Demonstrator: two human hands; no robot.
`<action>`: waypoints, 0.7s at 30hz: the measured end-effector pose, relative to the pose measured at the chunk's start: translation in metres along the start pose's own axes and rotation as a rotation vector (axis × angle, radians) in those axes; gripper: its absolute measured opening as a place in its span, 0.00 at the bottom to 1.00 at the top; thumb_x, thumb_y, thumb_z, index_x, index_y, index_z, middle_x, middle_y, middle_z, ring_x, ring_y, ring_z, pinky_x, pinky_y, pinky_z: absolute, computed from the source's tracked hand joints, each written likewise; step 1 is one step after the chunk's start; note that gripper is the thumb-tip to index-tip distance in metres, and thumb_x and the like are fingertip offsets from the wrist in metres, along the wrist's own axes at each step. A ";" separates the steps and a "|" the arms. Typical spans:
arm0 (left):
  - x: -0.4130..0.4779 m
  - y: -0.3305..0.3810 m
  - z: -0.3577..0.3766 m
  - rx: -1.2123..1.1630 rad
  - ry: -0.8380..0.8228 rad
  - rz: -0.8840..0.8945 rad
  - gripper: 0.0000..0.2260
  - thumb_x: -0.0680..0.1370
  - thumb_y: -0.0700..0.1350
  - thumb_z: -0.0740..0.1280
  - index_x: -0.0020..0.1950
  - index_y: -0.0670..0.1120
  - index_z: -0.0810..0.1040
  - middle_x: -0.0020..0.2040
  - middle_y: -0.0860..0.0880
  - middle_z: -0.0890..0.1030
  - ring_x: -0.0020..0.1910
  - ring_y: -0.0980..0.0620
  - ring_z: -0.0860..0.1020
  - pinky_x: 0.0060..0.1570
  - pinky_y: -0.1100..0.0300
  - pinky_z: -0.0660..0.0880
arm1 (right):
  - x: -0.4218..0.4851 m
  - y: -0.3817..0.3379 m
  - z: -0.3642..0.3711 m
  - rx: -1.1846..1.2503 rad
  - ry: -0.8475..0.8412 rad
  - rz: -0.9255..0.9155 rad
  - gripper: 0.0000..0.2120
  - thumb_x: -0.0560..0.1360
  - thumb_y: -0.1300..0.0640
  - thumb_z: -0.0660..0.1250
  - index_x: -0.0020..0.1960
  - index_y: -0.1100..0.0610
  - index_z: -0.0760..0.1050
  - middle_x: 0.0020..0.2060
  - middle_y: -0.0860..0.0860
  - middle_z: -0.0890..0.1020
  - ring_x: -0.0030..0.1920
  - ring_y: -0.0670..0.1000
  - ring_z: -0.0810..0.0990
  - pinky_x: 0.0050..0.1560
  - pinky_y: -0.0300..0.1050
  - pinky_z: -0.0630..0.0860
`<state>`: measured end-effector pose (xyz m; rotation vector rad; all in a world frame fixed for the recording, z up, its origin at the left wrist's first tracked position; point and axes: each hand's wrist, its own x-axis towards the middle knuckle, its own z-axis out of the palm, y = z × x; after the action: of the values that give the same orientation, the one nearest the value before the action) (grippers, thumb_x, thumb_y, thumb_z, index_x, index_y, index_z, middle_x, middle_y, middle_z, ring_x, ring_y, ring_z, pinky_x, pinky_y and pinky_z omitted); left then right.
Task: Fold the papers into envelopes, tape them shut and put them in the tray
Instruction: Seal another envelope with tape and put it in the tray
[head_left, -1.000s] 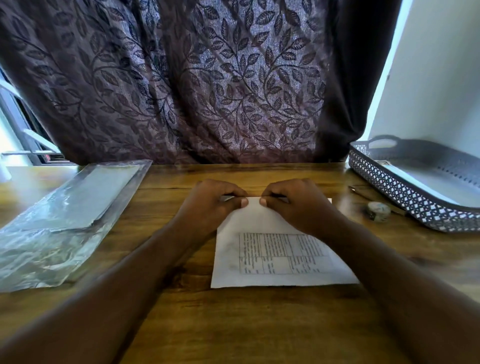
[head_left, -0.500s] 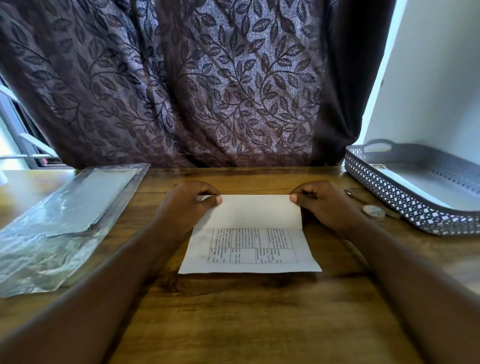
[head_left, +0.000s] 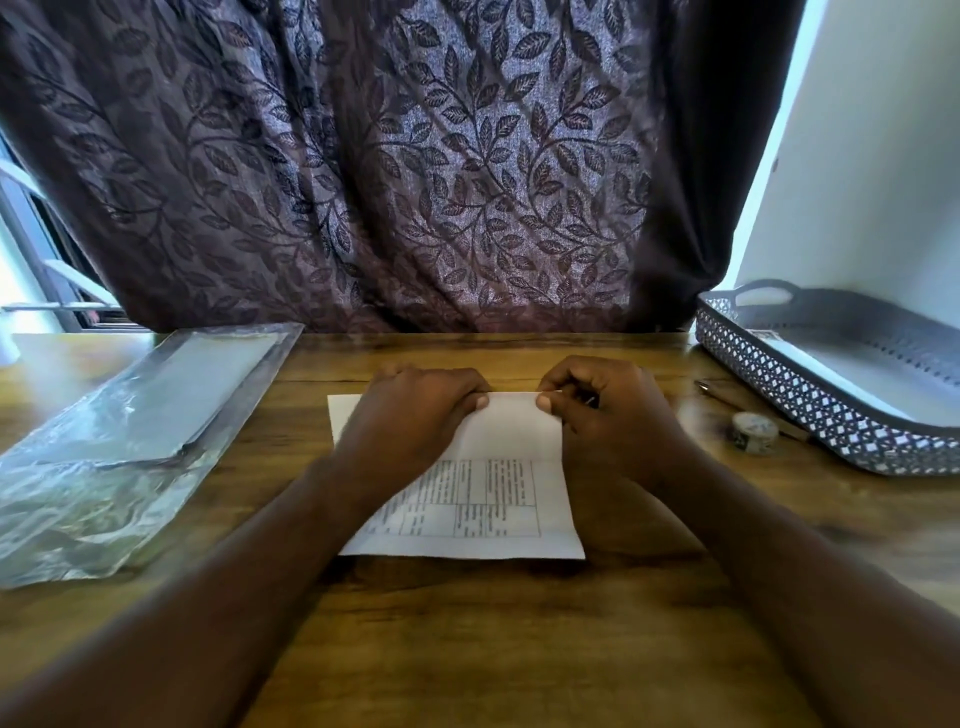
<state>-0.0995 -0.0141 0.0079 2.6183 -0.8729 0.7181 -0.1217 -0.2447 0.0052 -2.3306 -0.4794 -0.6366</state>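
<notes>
Head view: a paper (head_left: 501, 499) lies flat on a wooden table (head_left: 467, 639), straight in front of the person. Its far part is folded over toward the person, so a blank white flap covers the upper half, and a printed grid of small text shows on the near half. The sheet sits a little askew, and its far left corner pokes out past the wrist.

The left hand (head_left: 415, 410) is on the far edge of the paper, left of the middle. Its fingers are curled over the fold and its thumb is pressed down on the flap, pinching the crease. The right hand (head_left: 610, 413) holds the far right corner of the paper the same way, fingers curled and thumb tip on the flap. The two thumbs point at each other with a short stretch of the fold bare between them.

Right of the paper are a pen (head_left: 719, 393) and a small roll of tape (head_left: 754, 432). Just beyond them is a grey lattice tray (head_left: 810, 415) with something flat and white inside. Left of the paper lies a clear plastic bag (head_left: 130, 436) with sheets in it. Behind the paper, past the table edge, hangs a dark curtain (head_left: 389, 182) with a leaf pattern.
</notes>
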 end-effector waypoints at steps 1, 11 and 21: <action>-0.001 -0.007 0.001 -0.009 0.007 -0.022 0.14 0.80 0.55 0.56 0.53 0.55 0.81 0.44 0.54 0.85 0.41 0.50 0.80 0.46 0.56 0.69 | 0.001 0.005 -0.001 0.005 0.005 0.024 0.05 0.75 0.58 0.74 0.43 0.49 0.81 0.35 0.40 0.81 0.37 0.41 0.79 0.35 0.30 0.72; -0.001 -0.051 0.000 -0.202 -0.005 -0.308 0.06 0.81 0.48 0.65 0.48 0.54 0.81 0.45 0.57 0.83 0.44 0.56 0.79 0.46 0.48 0.78 | 0.002 0.042 -0.021 0.029 0.035 0.187 0.07 0.75 0.57 0.73 0.43 0.46 0.80 0.38 0.41 0.84 0.38 0.40 0.81 0.39 0.38 0.76; -0.001 -0.050 -0.005 -0.492 0.036 -0.472 0.05 0.75 0.46 0.74 0.39 0.53 0.82 0.41 0.54 0.86 0.42 0.53 0.84 0.49 0.43 0.81 | -0.001 0.043 -0.020 0.291 -0.013 0.395 0.04 0.76 0.58 0.72 0.50 0.56 0.81 0.40 0.49 0.88 0.41 0.46 0.87 0.45 0.45 0.83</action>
<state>-0.0709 0.0275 0.0060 2.2245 -0.3325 0.3622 -0.1077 -0.2893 -0.0033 -2.0700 -0.0983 -0.3367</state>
